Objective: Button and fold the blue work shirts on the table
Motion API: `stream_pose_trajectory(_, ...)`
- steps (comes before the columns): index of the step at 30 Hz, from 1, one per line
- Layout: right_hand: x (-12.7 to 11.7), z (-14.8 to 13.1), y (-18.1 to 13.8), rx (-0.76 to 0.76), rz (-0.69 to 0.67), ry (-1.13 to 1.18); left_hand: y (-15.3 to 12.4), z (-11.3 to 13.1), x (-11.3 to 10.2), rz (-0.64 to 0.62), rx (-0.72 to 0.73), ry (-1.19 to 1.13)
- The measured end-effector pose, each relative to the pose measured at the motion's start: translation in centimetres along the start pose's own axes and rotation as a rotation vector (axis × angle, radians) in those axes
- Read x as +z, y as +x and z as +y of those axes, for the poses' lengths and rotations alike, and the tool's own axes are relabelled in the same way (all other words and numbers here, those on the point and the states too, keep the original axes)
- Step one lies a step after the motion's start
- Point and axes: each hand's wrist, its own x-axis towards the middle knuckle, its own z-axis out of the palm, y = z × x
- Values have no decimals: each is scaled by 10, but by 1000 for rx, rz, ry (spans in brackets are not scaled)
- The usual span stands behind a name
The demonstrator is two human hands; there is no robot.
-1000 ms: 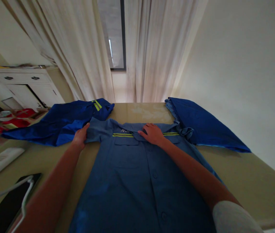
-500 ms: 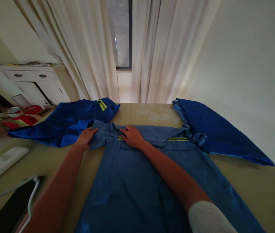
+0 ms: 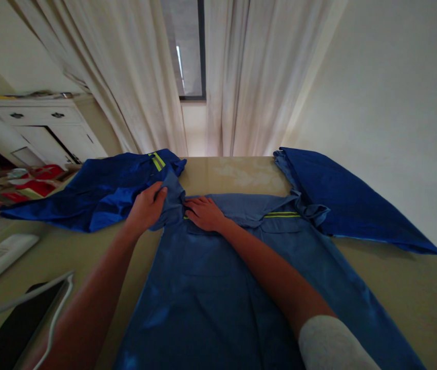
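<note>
Lying buttons-up on the table (image 3: 395, 293), the shirt (image 3: 210, 288) fills the middle. Up top, the left hand (image 3: 147, 206) closes its grip on the sleeve (image 3: 172, 198), folded inward; the right hand (image 3: 203, 213) presses flat beside it, fingers open. Blue jacket (image 3: 98, 192) lies left, blue cloth (image 3: 341, 205) right.

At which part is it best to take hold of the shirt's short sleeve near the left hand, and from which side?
Probably its free outer hem, from the left. The sleeve stands up off the table there, where the left hand pinches it, while the right hand lies flat on the work shirt beside it.
</note>
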Motion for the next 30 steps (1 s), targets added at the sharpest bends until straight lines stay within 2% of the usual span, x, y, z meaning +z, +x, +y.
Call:
stream_pose_trajectory(3,-1,1,6,109,-16,1,-6,17,4,-94,100,85)
stream_pose_trajectory(6,-1,1,7,119,-20,-40,-8,23,6,-87,97,138)
stream_pose_trajectory(11,3,-3,-2,48,1,-131,-4,13,1,-29,9,266)
stream_pose_trajectory(15,5,-1,1,59,21,-47,-2,8,-1,-51,-19,337)
stream_pose_trajectory(17,3,6,8,100,43,125,-5,13,3,-73,-5,338)
stream_pose_trajectory(19,1,16,17,179,48,430,-12,24,9,-142,67,274)
stream_pose_trajectory(22,-1,34,27,327,52,910,-25,46,20,-372,295,107)
stream_pose_trajectory(24,-2,45,28,381,80,1047,-31,56,22,-531,400,35)
stream_pose_trajectory(26,-3,53,25,395,100,1005,-32,56,19,-601,385,12)
stream_pose_trajectory(30,-9,61,18,418,112,627,-22,24,8,-535,237,126)
